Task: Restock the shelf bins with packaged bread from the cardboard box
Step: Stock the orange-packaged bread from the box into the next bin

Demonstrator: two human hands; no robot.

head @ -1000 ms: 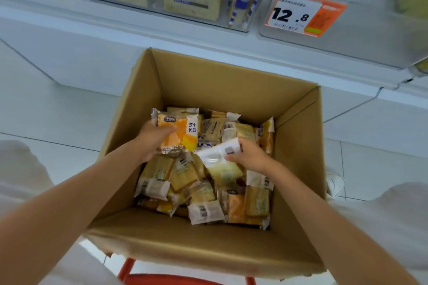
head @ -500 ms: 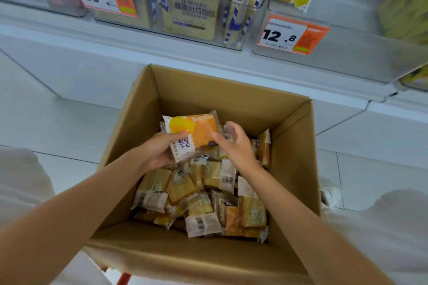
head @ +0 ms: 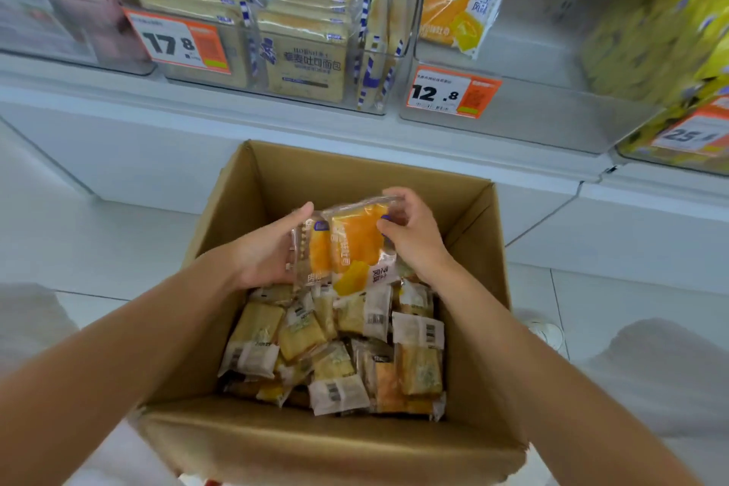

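L hand [head: 268, 249] + R hand [head: 414, 239] grip orange bread pack [head: 355, 239] | mid cardboard box [head: 276, 178], clear of walls

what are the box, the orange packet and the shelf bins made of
The box looks like matte brown corrugated cardboard, judging by its folded edges. The orange packet seems thin glossy plastic film, clear at its sealed edges. The shelf bins look like clear rigid plastic, perhaps acrylic: you can see through their walls.

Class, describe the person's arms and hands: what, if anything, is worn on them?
The left hand and right hand wear no gloves, and no watch, bracelet or ring is visible. No sleeves show: both arms are bare right to the frame's edge.
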